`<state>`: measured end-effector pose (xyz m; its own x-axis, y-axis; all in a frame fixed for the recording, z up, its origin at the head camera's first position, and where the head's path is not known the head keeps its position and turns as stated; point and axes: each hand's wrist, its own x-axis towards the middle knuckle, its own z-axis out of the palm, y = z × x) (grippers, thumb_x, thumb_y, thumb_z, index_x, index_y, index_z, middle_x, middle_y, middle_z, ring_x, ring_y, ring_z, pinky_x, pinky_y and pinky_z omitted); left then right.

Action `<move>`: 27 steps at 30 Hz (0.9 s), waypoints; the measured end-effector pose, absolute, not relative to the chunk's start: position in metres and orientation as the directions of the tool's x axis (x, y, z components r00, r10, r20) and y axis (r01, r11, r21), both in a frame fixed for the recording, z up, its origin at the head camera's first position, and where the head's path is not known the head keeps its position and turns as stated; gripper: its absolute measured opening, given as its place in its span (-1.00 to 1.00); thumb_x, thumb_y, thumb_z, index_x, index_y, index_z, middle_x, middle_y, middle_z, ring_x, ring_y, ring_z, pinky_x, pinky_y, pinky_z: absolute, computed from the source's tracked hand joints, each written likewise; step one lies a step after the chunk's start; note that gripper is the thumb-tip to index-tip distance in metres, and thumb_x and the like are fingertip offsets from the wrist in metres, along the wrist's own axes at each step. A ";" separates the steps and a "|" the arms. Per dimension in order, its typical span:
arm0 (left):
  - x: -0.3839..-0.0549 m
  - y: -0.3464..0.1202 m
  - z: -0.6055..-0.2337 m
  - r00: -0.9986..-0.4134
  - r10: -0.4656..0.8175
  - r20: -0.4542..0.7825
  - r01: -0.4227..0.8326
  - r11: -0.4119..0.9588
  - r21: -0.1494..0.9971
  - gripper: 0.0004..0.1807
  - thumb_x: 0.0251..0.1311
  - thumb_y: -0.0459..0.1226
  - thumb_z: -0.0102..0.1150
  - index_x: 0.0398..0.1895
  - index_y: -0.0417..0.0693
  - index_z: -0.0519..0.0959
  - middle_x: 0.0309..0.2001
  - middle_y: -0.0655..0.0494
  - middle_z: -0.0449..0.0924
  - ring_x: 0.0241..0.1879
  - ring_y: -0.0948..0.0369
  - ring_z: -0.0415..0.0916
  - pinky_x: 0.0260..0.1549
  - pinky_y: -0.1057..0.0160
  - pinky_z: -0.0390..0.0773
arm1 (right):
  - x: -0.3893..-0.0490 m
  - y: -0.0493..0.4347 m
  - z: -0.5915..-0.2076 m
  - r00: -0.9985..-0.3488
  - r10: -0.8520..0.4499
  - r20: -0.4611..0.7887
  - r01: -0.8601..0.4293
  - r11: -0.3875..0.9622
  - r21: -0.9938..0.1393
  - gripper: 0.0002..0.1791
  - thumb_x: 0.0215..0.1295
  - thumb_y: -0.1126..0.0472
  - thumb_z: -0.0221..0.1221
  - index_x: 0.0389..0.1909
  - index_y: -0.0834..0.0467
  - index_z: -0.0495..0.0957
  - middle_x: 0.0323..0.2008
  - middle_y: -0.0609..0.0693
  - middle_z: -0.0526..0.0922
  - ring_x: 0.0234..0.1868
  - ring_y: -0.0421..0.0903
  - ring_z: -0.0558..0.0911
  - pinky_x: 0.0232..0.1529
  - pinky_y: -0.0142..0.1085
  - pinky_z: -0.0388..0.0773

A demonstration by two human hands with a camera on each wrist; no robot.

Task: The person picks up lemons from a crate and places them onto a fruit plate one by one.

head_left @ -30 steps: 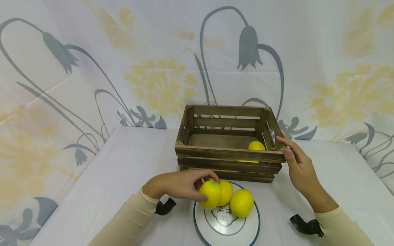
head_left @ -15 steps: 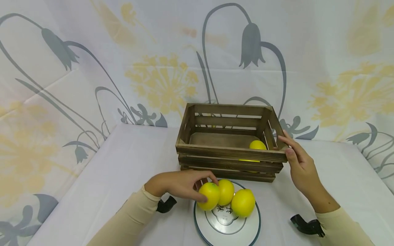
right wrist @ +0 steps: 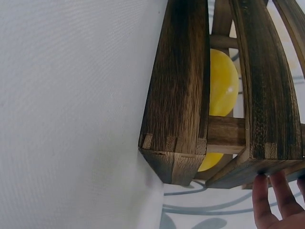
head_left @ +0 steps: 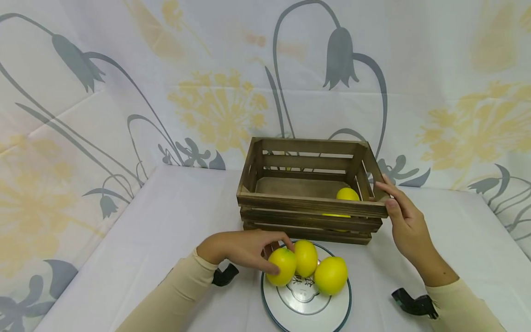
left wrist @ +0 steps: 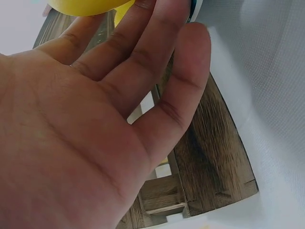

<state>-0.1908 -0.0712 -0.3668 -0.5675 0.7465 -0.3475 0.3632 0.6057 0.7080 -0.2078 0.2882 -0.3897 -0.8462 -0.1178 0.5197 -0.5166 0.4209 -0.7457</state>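
My left hand (head_left: 253,251) holds a yellow lemon (head_left: 283,267) between thumb and fingers at the left of a round, dark-rimmed plate (head_left: 304,320). Beside it on the plate sit a second lemon (head_left: 306,259) and a third lemon (head_left: 331,275). In the left wrist view, only the underside of a lemon (left wrist: 86,5) shows above the spread fingers. My right hand (head_left: 406,226) grips the right end of a brown slatted wooden crate (head_left: 311,203), thumb near its front corner. Inside the crate at the right lies yellow fruit (head_left: 347,194), partly hidden by the front slats.
The crate stands just behind the plate, close to the flower-printed cloth backdrop (head_left: 220,106). White cloth (head_left: 186,203) covers the table. Black curved wrist mounts (head_left: 415,303) stick out by both sleeves.
The left hand's lemon has shifted slightly left and toward the front, opening a little space from the middle lemon. The right-hand lemon on the plate has moved slightly right. The right hand stays on the crate.
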 end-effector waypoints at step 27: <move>-0.192 -0.066 -0.375 -0.626 0.701 -0.342 0.356 0.646 0.675 -0.48 0.21 -0.06 0.36 0.24 0.18 0.47 -0.12 0.28 0.56 -0.22 0.36 0.47 -0.16 0.42 0.53 | -0.208 0.288 -0.389 -0.847 -0.113 0.519 -0.513 0.425 -0.746 -0.56 0.58 0.33 -0.13 0.40 0.18 0.37 0.54 -0.16 0.18 0.53 -0.36 0.14 0.32 -0.72 0.15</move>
<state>-0.1924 -0.0665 -0.3751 -0.6256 0.7014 -0.3417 0.3557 0.6462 0.6752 -0.2081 0.2878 -0.3892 -0.8475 -0.1129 0.5187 -0.5130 0.4252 -0.7457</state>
